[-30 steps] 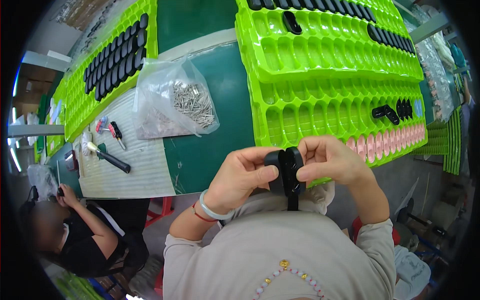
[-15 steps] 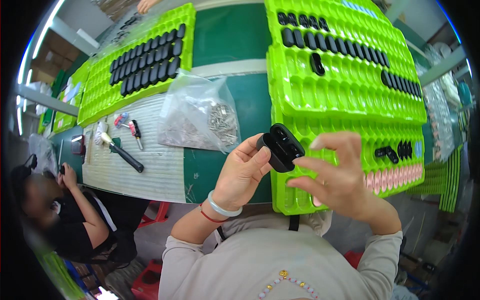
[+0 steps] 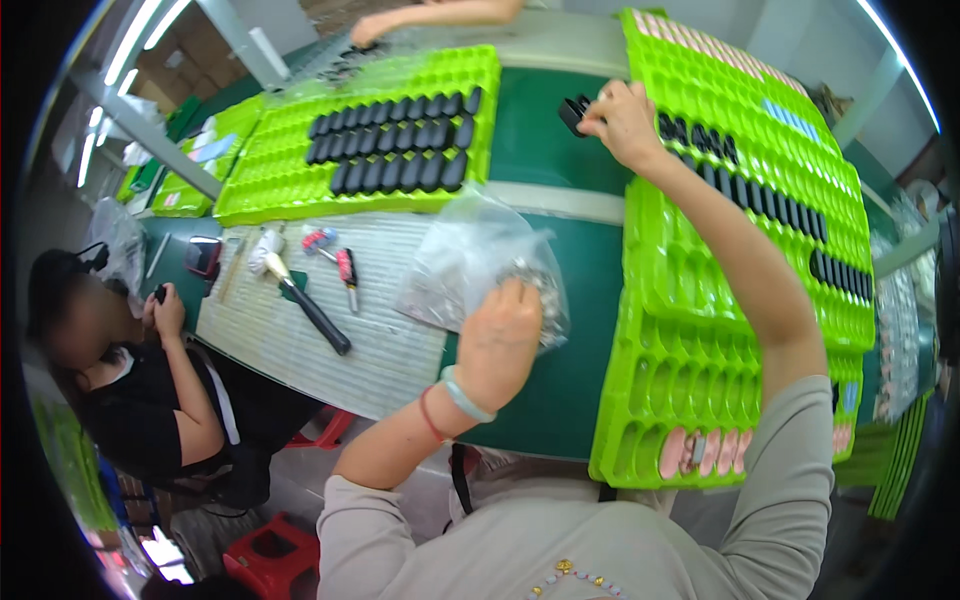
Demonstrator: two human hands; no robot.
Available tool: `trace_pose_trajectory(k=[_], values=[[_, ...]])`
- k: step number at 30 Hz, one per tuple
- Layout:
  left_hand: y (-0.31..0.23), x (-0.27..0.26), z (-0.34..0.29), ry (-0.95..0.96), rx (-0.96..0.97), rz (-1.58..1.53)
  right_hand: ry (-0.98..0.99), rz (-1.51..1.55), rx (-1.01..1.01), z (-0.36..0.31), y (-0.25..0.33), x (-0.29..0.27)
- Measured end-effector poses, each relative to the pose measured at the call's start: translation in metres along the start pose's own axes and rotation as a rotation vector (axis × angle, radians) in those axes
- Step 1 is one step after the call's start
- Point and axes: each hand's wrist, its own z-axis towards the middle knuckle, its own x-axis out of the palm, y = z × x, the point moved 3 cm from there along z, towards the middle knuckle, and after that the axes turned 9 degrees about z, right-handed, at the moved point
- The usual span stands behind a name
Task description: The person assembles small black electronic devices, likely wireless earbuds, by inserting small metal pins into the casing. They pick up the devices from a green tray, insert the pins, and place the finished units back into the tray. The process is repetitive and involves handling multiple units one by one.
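At the far side, my right hand (image 3: 627, 122) grips a black earbud charging case (image 3: 574, 114) with its lid up, just left of the upper green tray (image 3: 640, 215). My left hand (image 3: 503, 335) is at the clear plastic bag (image 3: 440, 250) of small metal parts (image 3: 535, 275). Its fingers are curled together, tips down among the parts, so what they pinch is hidden. Black closed cases (image 3: 760, 197) stand in rows in the upper tray. A lower green tray (image 3: 615, 440) holds pink pieces (image 3: 725, 450) along its near edge.
A green tray of black cases (image 3: 400, 140) lies at the far left. On a ribbed mat (image 3: 260, 340) are a hammer (image 3: 310, 310) and a screwdriver (image 3: 347, 272). A co-worker (image 3: 130, 370) sits at left; another person's arm (image 3: 440, 14) reaches in at the top.
My left hand let go of the earbud case and moved to the bag of metal parts. My right hand took the case and carried it far forward. The whole view has shifted.
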Motion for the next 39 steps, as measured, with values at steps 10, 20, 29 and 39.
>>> trace_pose_trajectory(k=[10, 20, 29, 39], values=[[0.020, 0.021, -0.003, -0.040, -0.078, -0.163, 0.076, -0.037, 0.270, 0.028, -0.037, 0.074], [0.019, 0.005, 0.004, -0.157, -0.075, -0.454, 0.003, 0.001, 0.139, 0.017, -0.025, 0.034], [-0.032, -0.020, 0.004, 0.172, -0.069, -0.956, 0.387, 0.810, 0.347, -0.169, 0.123, -0.144], [-0.157, -0.017, -0.001, 0.263, 0.564, -0.656, 0.169, 1.153, 0.936, -0.309, 0.108, -0.212]])
